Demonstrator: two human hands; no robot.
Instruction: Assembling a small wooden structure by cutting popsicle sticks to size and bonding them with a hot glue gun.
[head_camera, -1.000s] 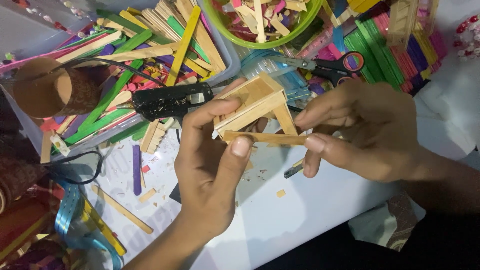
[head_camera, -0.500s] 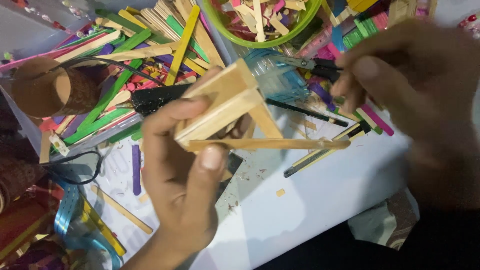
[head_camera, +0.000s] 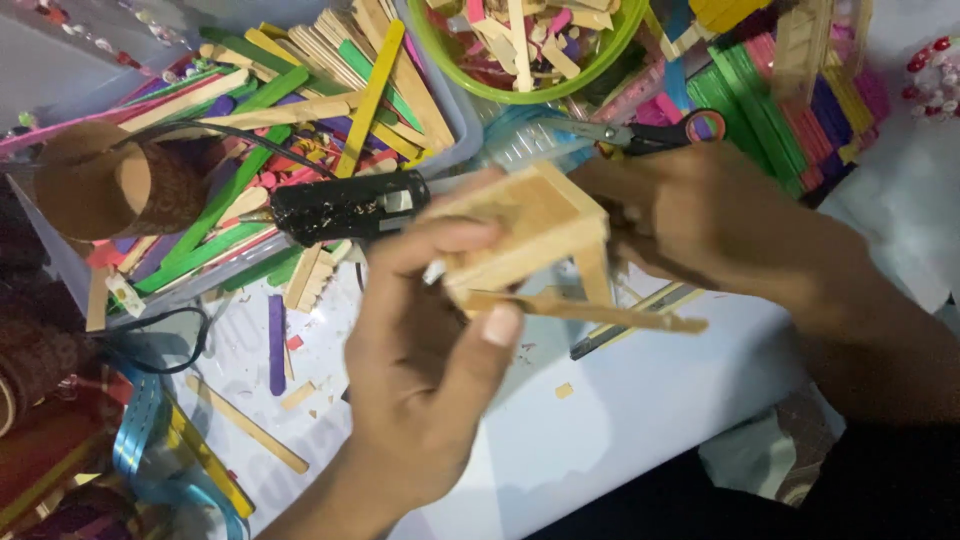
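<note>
Left hand (head_camera: 420, 350) pinches a small wooden stick frame (head_camera: 530, 240), thumb pressed on the lower stick, fingers curled over the top; frame is held mid-air above the white table (head_camera: 640, 400). Right hand (head_camera: 700, 215) is against the frame's far side, fingers curled; can't tell what they grip. Black glue gun (head_camera: 345, 207) lies just left, scissors (head_camera: 640, 135) behind, coloured craft sticks (head_camera: 250, 100) in a tray.
</note>
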